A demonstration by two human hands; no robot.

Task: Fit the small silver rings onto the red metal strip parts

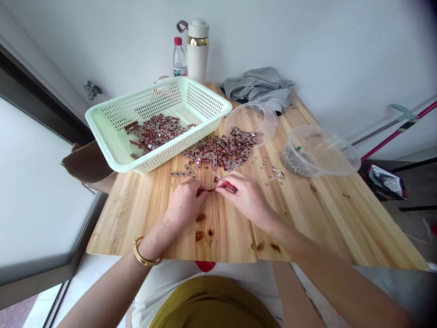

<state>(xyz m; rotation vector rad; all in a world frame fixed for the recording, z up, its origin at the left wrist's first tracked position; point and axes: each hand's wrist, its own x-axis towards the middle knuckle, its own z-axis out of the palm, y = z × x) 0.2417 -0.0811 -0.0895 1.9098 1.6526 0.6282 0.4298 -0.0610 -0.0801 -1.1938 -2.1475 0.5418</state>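
Head view: wooden surface (307,218); green basket (112,123) of brown strips beyond left hand (186,200); loose strip pile (221,150) just ahead of both hands; clear bowl of small metal bits (293,161) beyond right hand (247,198). Left pinches one strip (205,191); right grips red-handled tweezers (225,182), tips at strip. Judged: mid fitting step; next needs steady, fine alignment.

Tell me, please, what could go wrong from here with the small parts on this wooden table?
The loose small silver screws lie scattered beside the right hand; a sweep of the wrist could roll them away. The pale green plastic basket overhangs the wooden table at its left edge and might tip. The left hand pinches a tiny piece near the red-handled tool, which could slip.
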